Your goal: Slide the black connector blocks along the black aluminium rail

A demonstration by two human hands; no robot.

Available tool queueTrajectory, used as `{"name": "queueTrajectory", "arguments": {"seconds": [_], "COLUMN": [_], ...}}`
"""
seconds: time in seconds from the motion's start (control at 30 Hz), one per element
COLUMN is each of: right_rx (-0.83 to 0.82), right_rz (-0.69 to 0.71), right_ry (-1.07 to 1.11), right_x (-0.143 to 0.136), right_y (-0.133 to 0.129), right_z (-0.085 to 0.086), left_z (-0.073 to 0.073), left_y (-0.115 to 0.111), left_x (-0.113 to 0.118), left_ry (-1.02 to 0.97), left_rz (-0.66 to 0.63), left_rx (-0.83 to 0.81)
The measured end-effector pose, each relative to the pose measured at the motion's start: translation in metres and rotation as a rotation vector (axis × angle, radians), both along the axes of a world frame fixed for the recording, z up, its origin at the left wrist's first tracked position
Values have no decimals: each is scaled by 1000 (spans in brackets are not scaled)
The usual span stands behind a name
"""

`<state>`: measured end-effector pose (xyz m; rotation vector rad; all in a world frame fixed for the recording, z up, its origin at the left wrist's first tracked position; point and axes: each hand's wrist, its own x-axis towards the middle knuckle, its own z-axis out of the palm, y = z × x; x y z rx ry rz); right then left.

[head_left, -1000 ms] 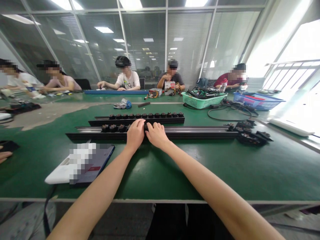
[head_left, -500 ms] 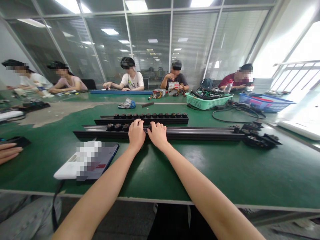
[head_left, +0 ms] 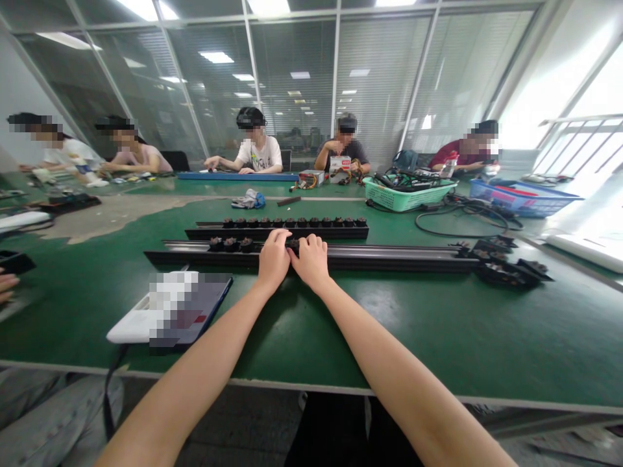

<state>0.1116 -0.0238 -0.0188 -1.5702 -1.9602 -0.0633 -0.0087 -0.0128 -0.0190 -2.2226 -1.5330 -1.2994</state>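
A long black rail with a silvery channel lies crosswise on the green table in front of me. Three small black socket-like modules sit in its left part. Beside them, my left hand and my right hand meet over the channel, fingers bent around another black module, which they mostly cover. Just behind, a shorter black rail carries a row of several such modules. More loose black modules are heaped at the long rail's right end.
A white device with a strap and a dark flat phone-like thing lie front left. Farther back are a grey-blue cloth, a green basket of cables and a blue basket. Several people sit across; another person's hand shows at left.
My left hand has shifted slightly right, closer to my right hand, along the rail. The other person's hand at the left edge has drawn back, mostly out of view.
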Motion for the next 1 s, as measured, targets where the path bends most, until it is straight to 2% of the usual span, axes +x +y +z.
{"name": "queueTrajectory", "arguments": {"seconds": [0.27, 0.53, 0.83, 1.0], "right_rx": [50, 56, 38, 41], "right_rz": [-27, -108, -206, -235], "right_ry": [9, 17, 21, 24], "right_x": [8, 15, 17, 18], "right_y": [3, 7, 2, 4], "right_z": [-3, -6, -3, -4], "left_z": [2, -5, -8, -8], "left_y": [4, 10, 12, 12], "left_x": [0, 2, 3, 4], "left_ry": [-94, -73, -9, 18], "left_rz": [-143, -287, -374, -339], "left_rx": [104, 127, 40, 25]}}
